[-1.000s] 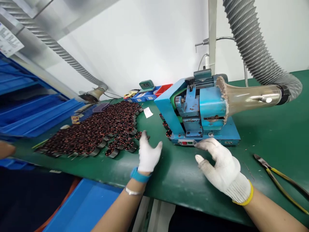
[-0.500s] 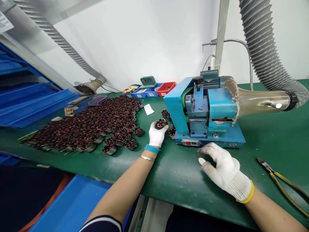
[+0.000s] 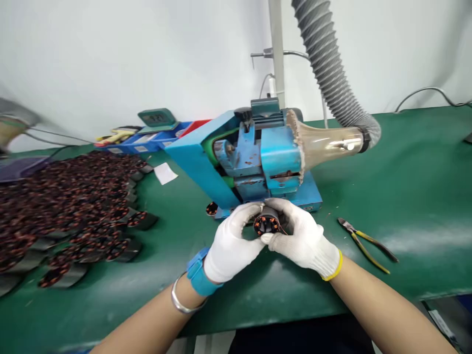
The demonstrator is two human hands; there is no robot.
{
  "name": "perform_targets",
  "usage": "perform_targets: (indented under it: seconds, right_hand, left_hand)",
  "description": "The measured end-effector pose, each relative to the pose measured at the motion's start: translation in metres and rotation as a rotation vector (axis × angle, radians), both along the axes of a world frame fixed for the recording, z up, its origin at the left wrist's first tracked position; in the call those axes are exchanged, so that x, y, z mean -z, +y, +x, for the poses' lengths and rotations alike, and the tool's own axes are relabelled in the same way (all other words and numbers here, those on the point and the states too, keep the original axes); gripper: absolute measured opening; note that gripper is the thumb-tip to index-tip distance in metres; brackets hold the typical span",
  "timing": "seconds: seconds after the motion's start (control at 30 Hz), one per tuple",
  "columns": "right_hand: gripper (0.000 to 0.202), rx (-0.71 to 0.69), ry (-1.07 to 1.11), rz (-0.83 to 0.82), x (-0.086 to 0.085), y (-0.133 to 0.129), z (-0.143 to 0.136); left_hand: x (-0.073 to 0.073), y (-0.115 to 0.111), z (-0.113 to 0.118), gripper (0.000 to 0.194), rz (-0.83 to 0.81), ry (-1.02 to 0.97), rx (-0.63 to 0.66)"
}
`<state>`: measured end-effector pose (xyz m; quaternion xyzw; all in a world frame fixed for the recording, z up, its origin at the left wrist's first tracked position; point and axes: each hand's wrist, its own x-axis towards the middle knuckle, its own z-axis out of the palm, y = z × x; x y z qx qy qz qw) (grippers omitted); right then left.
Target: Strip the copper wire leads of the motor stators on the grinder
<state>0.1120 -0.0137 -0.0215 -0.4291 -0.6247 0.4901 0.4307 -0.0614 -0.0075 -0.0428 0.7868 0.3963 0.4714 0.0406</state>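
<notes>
Between my two gloved hands is a motor stator (image 3: 266, 222), a dark ring with copper windings whose open end faces me. My left hand (image 3: 236, 241) grips it from the left, with a blue strap and a metal bangle at the wrist. My right hand (image 3: 300, 236) closes on its right side, thumb at the lower rim. A thin wire pokes out by the right fingers. Just behind the hands stands a blue belt-driven machine (image 3: 280, 152). Another stator (image 3: 211, 209) lies at the machine's left foot.
Many stators (image 3: 84, 206) crowd the left of the green bench (image 3: 387, 182). Yellow-handled cutters (image 3: 368, 241) lie on the right. A paper slip (image 3: 165, 173), a digital clock (image 3: 158, 119) and blue bins (image 3: 147, 141) are at the back. A grey hose (image 3: 328, 59) joins the machine's clear funnel.
My left hand has brought the stator right and nearer me, in front of the machine. The right hand has moved left and taken hold of it too. The view has swung right.
</notes>
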Motion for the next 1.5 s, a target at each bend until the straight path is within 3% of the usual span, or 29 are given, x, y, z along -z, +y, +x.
perform_targets:
  seconds: [0.1, 0.2, 0.3, 0.37, 0.47, 0.53, 0.63, 0.73, 0.83, 1.17, 1.33, 1.5]
  right_hand:
    - [0.066, 0.05, 0.052, 0.053, -0.001, 0.008, 0.009]
    - [0.064, 0.101, -0.106, 0.073, -0.007, 0.008, 0.012]
    - [0.063, 0.126, -0.236, 0.037, -0.012, 0.006, 0.01]
    - [0.066, 0.095, -0.183, -0.029, -0.011, 0.006, 0.008]
    - [0.066, 0.073, 0.021, -0.126, -0.008, 0.007, 0.003]
    - [0.061, 0.116, 0.135, -0.142, -0.005, 0.006, 0.0]
    - [0.054, 0.204, 0.179, -0.164, -0.002, 0.002, -0.006]
    - [0.051, 0.257, 0.172, -0.164, -0.001, -0.001, -0.01]
    - [0.047, 0.287, 0.148, -0.093, -0.002, 0.002, -0.011]
    - [0.046, 0.444, -0.072, -0.056, -0.015, 0.029, -0.004]
    - [0.042, 0.441, -0.077, -0.077, -0.029, 0.029, -0.003]
    - [0.037, 0.417, 0.013, -0.077, -0.032, 0.028, -0.002]
  left_hand:
    - [-0.011, 0.011, 0.015, 0.037, -0.046, 0.043, -0.169]
    - [-0.019, 0.012, 0.018, 0.027, -0.251, 0.08, -0.286]
    - [-0.026, 0.01, 0.008, 0.029, -0.557, 0.011, -0.127]
    - [-0.028, 0.01, -0.001, 0.029, -0.635, -0.232, 0.047]
    - [-0.023, 0.01, -0.008, 0.034, -0.439, -0.561, 0.198]
    - [-0.016, 0.007, -0.002, 0.053, -0.333, -0.435, 0.2]
    - [-0.004, 0.001, 0.015, 0.074, -0.331, -0.176, 0.103]
    - [0.004, 0.0, 0.031, 0.057, -0.276, -0.241, 0.018]
    - [0.003, 0.008, 0.038, 0.045, -0.262, -0.279, 0.031]
    - [-0.011, 0.027, 0.052, 0.046, -0.387, -0.471, -0.015]
    - [-0.021, 0.026, 0.058, 0.04, -0.399, -0.483, -0.031]
    - [-0.028, 0.024, 0.063, 0.033, -0.378, -0.49, -0.03]
